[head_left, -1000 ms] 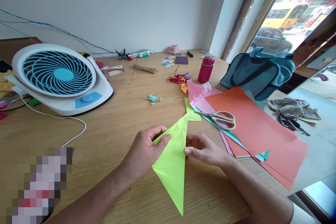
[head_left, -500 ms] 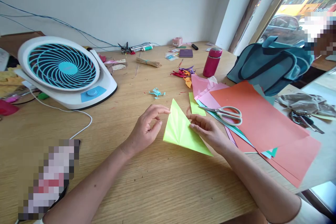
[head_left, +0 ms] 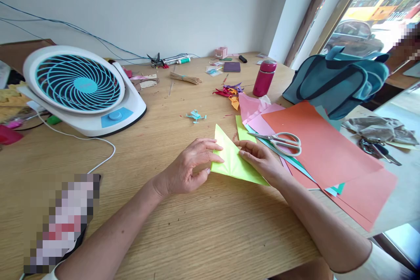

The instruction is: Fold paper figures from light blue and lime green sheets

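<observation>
A folded triangle of yellow-green paper (head_left: 232, 162) with creases fanning from its lower edge is between my two hands, over the wooden table. My left hand (head_left: 195, 166) has its fingers across the left side of the paper and its thumb at the lower left corner. On the opposite sloping edge, my right hand (head_left: 257, 159) grips the sheet, thumb in front and fingers partly hidden behind. Beyond the paper sits a small light-blue folded paper figure (head_left: 196, 116). Scissors (head_left: 284, 142) with pale handles lie on coloured sheets close to my right hand.
Orange paper sheets (head_left: 315, 148) cover the right side, near a teal bag (head_left: 328, 78) and a magenta bottle (head_left: 264, 78). A white fan (head_left: 82, 85) stands at the left, its cable (head_left: 106, 142) trailing forward. Purple, red and orange paper scraps (head_left: 231, 92) lie farther back.
My left hand has moved right onto the paper's left side, from just touching its edge. The paper has tilted slightly, its lower right corner rising. My right hand keeps its hold.
</observation>
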{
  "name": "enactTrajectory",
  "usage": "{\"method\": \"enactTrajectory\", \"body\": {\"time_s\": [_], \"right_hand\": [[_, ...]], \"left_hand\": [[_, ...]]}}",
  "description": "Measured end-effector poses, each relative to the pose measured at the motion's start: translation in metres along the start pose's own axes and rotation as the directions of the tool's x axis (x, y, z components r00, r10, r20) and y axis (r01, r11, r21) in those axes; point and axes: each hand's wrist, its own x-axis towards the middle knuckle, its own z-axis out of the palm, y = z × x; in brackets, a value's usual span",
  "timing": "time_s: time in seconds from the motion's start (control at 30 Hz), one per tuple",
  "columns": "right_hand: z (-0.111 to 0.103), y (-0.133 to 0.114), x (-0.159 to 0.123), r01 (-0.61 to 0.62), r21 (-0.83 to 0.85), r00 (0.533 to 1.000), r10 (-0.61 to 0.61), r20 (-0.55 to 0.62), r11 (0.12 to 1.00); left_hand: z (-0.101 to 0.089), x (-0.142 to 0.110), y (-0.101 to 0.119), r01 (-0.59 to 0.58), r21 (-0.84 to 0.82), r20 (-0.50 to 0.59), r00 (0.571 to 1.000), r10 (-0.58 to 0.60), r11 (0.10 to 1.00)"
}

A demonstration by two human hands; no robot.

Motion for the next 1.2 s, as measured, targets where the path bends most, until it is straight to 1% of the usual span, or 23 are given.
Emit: {"method": "enactTrajectory", "body": {"time_s": [0.4, 0.6, 0.73, 0.8, 0.9, 0.97, 1.07, 1.13, 1.2], "right_hand": [[-0.002, 0.002, 0.000, 0.005, -0.079, 1.000, -0.005, 0.001, 0.997], [-0.003, 0.001, 0.000, 0.010, -0.069, 1.000, -0.008, 0.024, 0.998], [-0.002, 0.000, -0.001, 0.014, -0.096, 0.999, -0.009, 0.048, 0.995], [-0.002, 0.000, -0.001, 0.033, -0.155, 0.999, -0.027, 0.044, 0.987], [-0.001, 0.002, 0.000, 0.091, -0.268, 0.995, -0.080, 0.052, 0.959], [0.001, 0.004, -0.001, 0.125, -0.324, 0.990, -0.095, 0.104, 0.938], [0.003, 0.007, -0.003, 0.160, -0.412, 0.979, -0.091, 0.183, 0.897], [0.004, 0.010, -0.004, 0.212, -0.506, 0.972, -0.126, 0.198, 0.836], [0.003, 0.012, -0.004, 0.278, -0.611, 0.960, -0.204, 0.190, 0.741]], "left_hand": [[-0.003, 0.000, 0.004, 0.007, -0.018, 0.039, 0.999, -0.006, 1.000], [0.001, 0.000, 0.003, 0.012, 0.041, 0.000, 1.000, -0.012, 0.999], [0.002, 0.000, 0.002, -0.005, 0.085, 0.007, 1.000, 0.004, 0.996], [0.003, 0.000, 0.002, -0.018, 0.121, 0.036, 0.999, 0.014, 0.993], [0.007, 0.000, 0.003, -0.051, 0.173, 0.109, 0.993, 0.032, 0.984], [0.011, -0.001, 0.003, -0.090, 0.180, 0.175, 0.983, 0.058, 0.980], [0.020, -0.005, 0.001, -0.159, 0.161, 0.280, 0.954, 0.110, 0.974], [0.026, -0.008, -0.001, -0.187, 0.155, 0.334, 0.934, 0.126, 0.970], [0.033, -0.012, -0.002, -0.191, 0.157, 0.366, 0.923, 0.122, 0.969]]}}
